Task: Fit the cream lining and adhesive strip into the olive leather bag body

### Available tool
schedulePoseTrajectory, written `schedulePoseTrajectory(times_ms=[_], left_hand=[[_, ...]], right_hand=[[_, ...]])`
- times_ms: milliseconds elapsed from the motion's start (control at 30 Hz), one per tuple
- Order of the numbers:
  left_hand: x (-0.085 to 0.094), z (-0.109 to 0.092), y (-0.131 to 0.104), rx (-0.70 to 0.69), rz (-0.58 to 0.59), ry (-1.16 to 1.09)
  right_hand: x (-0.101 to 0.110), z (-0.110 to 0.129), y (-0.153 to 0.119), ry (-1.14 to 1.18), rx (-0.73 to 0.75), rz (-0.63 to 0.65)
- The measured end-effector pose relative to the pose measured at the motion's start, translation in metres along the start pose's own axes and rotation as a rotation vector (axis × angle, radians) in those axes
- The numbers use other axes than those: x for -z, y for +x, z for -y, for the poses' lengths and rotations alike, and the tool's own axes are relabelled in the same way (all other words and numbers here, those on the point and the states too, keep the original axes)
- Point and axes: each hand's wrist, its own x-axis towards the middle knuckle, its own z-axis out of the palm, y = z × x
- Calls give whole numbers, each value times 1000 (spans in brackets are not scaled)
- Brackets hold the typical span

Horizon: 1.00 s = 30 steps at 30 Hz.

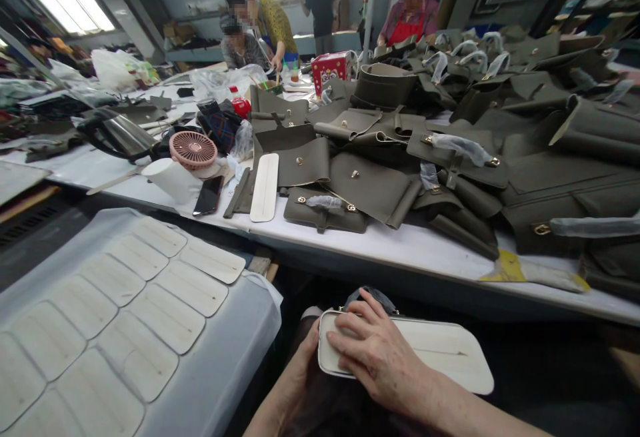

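The pale panel [440, 350] lies on the near side of the table [425, 250], long axis left to right. The left hand [302, 356] pinches its left end (underside hidden); the right hand [373, 344], fingers spread, rests upon that end.

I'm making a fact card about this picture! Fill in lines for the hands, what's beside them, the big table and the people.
Left hand: holds one end of the pale panel
Right hand: fingers on top of that panel
Beside them: rows of pale pieces on a light sheet
Table: dark olive pieces, pink fan, kettle, phone
People: one in a red apron, others further left
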Motion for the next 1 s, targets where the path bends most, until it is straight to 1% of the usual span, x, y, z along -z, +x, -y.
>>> schedulePoseTrajectory(times_ms=[133, 233, 333, 467, 600, 700, 800, 1000], left_hand=[[8, 0, 1, -30, 8, 68], [10, 5, 1, 9, 17, 1], [4, 9, -1, 15, -24, -73], [-9, 10, -3, -47, -96, -54], [-14, 3, -3, -126, -144, 91], [-12, -3, -1, -158, -158, 262], [-8, -7, 1, -173, -204, 431], [-4, -4, 6, -294, -240, 679]], right_hand=[[-1, 1, 0, 29, -19, -7], [-2, 1, -1, 52, -21, -3], [-3, 0, -2, 71, -19, -1], [-5, 1, -2, 100, -52, -14], [-7, 1, -2, 125, -83, -27], [-8, 0, -2, 141, -87, -33], [-10, 0, -2, 154, -97, -40], [-12, 0, -2, 151, -125, -80]])
